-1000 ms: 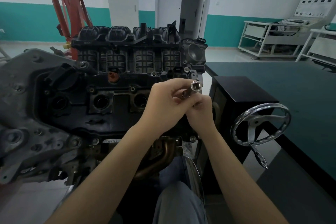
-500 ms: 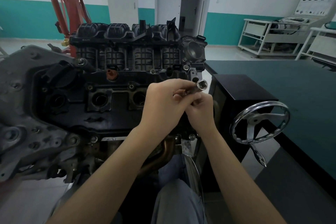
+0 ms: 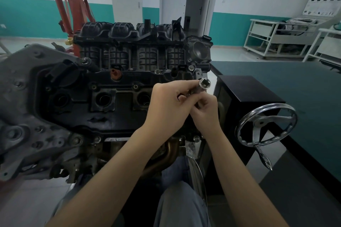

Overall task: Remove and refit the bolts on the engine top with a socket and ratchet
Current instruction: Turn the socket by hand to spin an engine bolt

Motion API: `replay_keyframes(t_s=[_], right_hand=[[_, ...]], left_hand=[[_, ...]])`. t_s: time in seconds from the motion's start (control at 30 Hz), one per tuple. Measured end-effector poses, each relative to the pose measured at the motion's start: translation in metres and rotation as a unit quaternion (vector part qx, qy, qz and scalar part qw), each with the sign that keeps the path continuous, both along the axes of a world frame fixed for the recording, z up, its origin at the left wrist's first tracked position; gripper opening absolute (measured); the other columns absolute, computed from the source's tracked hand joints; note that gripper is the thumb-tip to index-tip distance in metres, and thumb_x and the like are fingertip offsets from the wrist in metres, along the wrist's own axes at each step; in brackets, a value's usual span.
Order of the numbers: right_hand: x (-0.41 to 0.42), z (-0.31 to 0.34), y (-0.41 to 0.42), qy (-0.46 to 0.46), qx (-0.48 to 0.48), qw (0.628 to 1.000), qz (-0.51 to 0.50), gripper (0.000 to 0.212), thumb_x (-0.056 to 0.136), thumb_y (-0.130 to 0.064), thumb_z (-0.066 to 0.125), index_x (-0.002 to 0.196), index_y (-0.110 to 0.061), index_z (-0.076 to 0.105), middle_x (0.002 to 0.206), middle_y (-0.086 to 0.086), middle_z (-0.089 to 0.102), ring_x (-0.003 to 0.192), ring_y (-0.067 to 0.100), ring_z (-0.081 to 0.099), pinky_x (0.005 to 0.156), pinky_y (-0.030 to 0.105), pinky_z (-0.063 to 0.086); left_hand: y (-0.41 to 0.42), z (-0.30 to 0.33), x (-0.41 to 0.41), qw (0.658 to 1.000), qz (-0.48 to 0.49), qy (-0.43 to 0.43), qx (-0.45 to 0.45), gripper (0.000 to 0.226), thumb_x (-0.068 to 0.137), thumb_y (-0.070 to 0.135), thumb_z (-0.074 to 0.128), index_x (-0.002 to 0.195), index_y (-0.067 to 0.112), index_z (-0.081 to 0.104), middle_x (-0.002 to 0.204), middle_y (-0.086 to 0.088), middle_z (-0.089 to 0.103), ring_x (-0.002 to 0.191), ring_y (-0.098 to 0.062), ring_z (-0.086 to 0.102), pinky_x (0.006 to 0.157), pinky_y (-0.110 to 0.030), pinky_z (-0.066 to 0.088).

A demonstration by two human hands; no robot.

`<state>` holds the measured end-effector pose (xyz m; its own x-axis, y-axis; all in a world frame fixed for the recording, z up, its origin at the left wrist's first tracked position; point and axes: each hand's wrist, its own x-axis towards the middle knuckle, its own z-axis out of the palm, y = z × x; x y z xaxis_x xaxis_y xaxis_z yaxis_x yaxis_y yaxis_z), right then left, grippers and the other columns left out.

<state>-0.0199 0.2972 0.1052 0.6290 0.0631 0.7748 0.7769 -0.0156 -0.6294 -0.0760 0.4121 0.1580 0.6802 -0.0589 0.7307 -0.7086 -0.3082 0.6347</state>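
Socket: shiny chrome deep socket up in the air over the right end of the engine top, open end tilted up toward 1 o'clock, so I can look right into it.
Left hand: my left hand is curled around the lower part of the tool, fingers wrapped tight on it.
Right hand: my right hand sits just under and touching the left one, fingers pinched on the tool's lower end. What's below the socket is hidden, can't tell.
Engine: black plastic-topped engine fills the 10 o'clock side, ribbed black intake manifold at 12.
Other stuff: chrome spoked handwheel at 3 o'clock, dark green counter past it, red engine hoist at 11.
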Motion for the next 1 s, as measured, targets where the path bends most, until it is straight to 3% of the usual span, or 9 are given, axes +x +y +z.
replay_keyframes(t_s=[0.07, 0.17, 0.37, 0.57, 0.7, 0.77, 0.9, 1.0], right_hand=[[0.0006, -0.0021, -0.0003, 0.006, -0.01, 1.0, 0.019, 0.008, 0.087, -0.011, 0.059, 0.085, -0.014, 0.066, 0.075, 0.005, 0.067, 0.07, 0.022, 0.064, 0.062, 0.031, 0.048], [0.0006, -0.0031, -0.0003, 0.01, 0.006, 1.0, -0.004, 0.008, 0.083, -0.018, 0.06, 0.078, -0.021, 0.065, 0.068, -0.003, 0.065, 0.063, 0.01, 0.061, 0.06, 0.025, 0.046], [0.0012, -0.0014, -0.0003, -0.013, -0.001, 1.0, -0.009, 0.014, 0.082, -0.008, 0.067, 0.088, -0.021, 0.068, 0.083, -0.017, 0.071, 0.08, 0.004, 0.068, 0.072, 0.016, 0.049], [0.0042, -0.0044, -0.0009, 0.01, -0.008, 1.0, -0.007, 0.016, 0.084, -0.006, 0.062, 0.081, -0.02, 0.068, 0.078, -0.017, 0.07, 0.076, 0.005, 0.065, 0.07, 0.021, 0.05], [0.0028, -0.0036, -0.0004, -0.004, -0.003, 1.0, -0.013, 0.011, 0.081, -0.002, 0.066, 0.088, -0.007, 0.072, 0.084, -0.004, 0.073, 0.082, 0.012, 0.069, 0.075, 0.022, 0.051], [0.0033, -0.0034, -0.0013, -0.014, -0.008, 1.0, -0.015, 0.018, 0.081, 0.003, 0.064, 0.091, -0.011, 0.07, 0.085, -0.01, 0.073, 0.083, 0.008, 0.069, 0.075, 0.02, 0.05], [0.0043, -0.0046, -0.0016, 0.018, -0.025, 0.999, -0.011, 0.008, 0.083, -0.001, 0.06, 0.083, -0.004, 0.067, 0.073, 0.012, 0.066, 0.069, 0.027, 0.064, 0.065, 0.037, 0.05], [0.0018, -0.0029, -0.0002, 0.01, -0.01, 1.0, -0.026, 0.009, 0.08, -0.014, 0.063, 0.076, -0.018, 0.07, 0.07, -0.01, 0.069, 0.067, 0.015, 0.064, 0.063, 0.03, 0.05]], left_hand=[[0.0037, 0.0, 0.0005, 0.998, -0.057, 0.027, 0.0, 0.027, 0.084, -0.002, 0.067, 0.109, 0.008, 0.071, 0.103, 0.002, 0.072, 0.1, -0.007, 0.067, 0.092, -0.03, 0.053], [0.0067, 0.0011, 0.0008, 0.99, -0.13, 0.058, 0.005, 0.029, 0.085, -0.007, 0.063, 0.113, 0.001, 0.067, 0.106, -0.01, 0.071, 0.105, -0.018, 0.066, 0.093, -0.041, 0.053], [-0.0006, -0.0018, 0.002, 1.0, 0.014, -0.028, 0.0, 0.019, 0.077, 0.004, 0.076, 0.095, 0.009, 0.074, 0.09, 0.002, 0.073, 0.087, -0.005, 0.068, 0.082, -0.029, 0.056], [0.0038, 0.0, 0.0011, 0.991, -0.12, 0.046, -0.032, 0.028, 0.085, -0.003, 0.063, 0.112, 0.004, 0.067, 0.105, -0.01, 0.071, 0.102, -0.018, 0.067, 0.092, -0.041, 0.053], [0.0019, 0.003, 0.0005, 0.999, -0.026, 0.022, -0.005, 0.023, 0.076, 0.003, 0.077, 0.098, 0.009, 0.072, 0.093, 0.001, 0.073, 0.091, -0.008, 0.068, 0.085, -0.032, 0.056], [0.0018, 0.0023, 0.0, 1.0, 0.007, 0.003, -0.002, 0.02, 0.075, 0.005, 0.078, 0.094, 0.01, 0.074, 0.088, 0.003, 0.073, 0.086, -0.005, 0.069, 0.082, -0.029, 0.056], [0.0054, 0.0022, -0.0015, 0.997, -0.073, 0.028, -0.002, 0.028, 0.082, -0.005, 0.066, 0.107, 0.008, 0.071, 0.099, -0.005, 0.073, 0.098, -0.012, 0.069, 0.09, -0.036, 0.055], [0.0046, 0.0042, -0.0032, 0.992, -0.113, 0.049, -0.009, 0.027, 0.082, -0.009, 0.065, 0.107, 0.002, 0.07, 0.1, -0.011, 0.072, 0.099, -0.019, 0.068, 0.091, -0.039, 0.054]])
